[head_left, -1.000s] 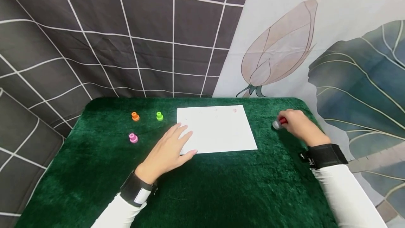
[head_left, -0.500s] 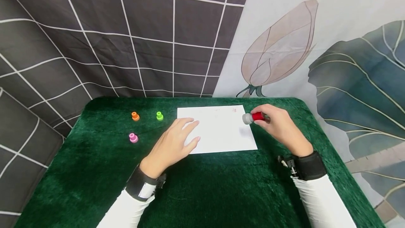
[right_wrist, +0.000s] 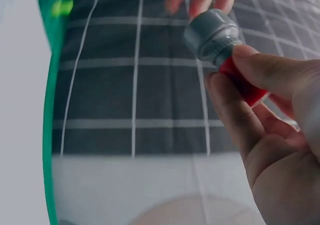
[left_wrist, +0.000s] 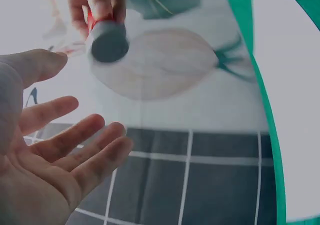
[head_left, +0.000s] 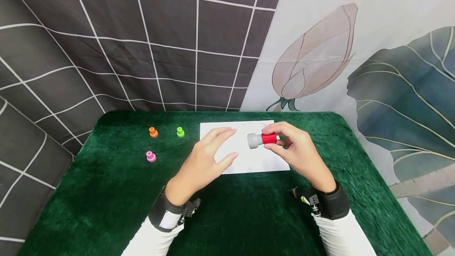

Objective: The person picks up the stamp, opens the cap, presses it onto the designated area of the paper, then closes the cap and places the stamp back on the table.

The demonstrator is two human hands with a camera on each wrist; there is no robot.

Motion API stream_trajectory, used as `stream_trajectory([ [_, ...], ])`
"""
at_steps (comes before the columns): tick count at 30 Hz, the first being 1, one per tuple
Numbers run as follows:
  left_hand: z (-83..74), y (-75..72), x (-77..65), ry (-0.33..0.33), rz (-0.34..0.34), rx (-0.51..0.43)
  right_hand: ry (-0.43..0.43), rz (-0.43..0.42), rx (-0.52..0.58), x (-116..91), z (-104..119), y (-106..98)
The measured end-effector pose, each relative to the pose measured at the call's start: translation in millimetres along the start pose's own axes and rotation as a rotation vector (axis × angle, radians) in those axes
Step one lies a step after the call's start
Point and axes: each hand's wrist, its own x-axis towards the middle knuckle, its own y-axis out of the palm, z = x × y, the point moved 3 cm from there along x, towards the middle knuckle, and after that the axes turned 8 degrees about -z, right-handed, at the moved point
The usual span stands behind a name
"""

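Observation:
My right hand [head_left: 300, 151] pinches a short red cylinder with a wider, round grey head [head_left: 254, 140] between thumb and fingers. It looks like a stamp, held level above the sheet of white paper [head_left: 249, 163], grey end toward the left. In the left wrist view, the flat dark face of the stamp [left_wrist: 110, 49] shows. My left hand [head_left: 202, 163] hovers over the paper's left side, fingers apart and slightly bent, holding nothing. The paper bears small faint marks and a red print near its top right corner, partly behind the right fingers.
An orange piece [head_left: 153, 132], a green piece [head_left: 180, 132] and a pink piece [head_left: 151, 156], each small and wide-based, stand on the dark green cloth [head_left: 106, 192] at the left. Behind the table hang a grey checked cloth [head_left: 170, 64] and a white flower-printed cloth [head_left: 320, 90].
My right hand has carried the red and grey stamp from the right side of the cloth leftward, over the paper. My left hand has lifted off the paper's left edge and shifted right.

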Motion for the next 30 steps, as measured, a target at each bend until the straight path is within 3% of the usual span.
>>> stream_trajectory([
  [3, -8.2, 2.2, 6.2, -0.068, -0.014, -0.196, -0.001, -0.015, 0.172, 2, 15, 5],
  [7, -15.7, 3.4, 12.2, -0.170, -0.085, -0.472, 0.011, -0.043, 0.351, 6, 31, 11],
  [11, -19.6, 2.2, 14.8, -0.224, -0.158, -0.621, -0.004, -0.082, 0.417, 8, 38, 17],
  [14, -18.3, 2.4, 14.0, -0.252, -0.168, -0.636, -0.002, -0.086, 0.386, 7, 40, 20],
  [22, -11.1, 3.7, 11.8, -0.275, -0.141, -0.562, 0.036, -0.049, 0.220, 5, 36, 25],
  [30, -7.0, 2.7, 11.4, -0.275, -0.127, -0.528, -0.003, -0.054, 0.236, 5, 34, 25],
])
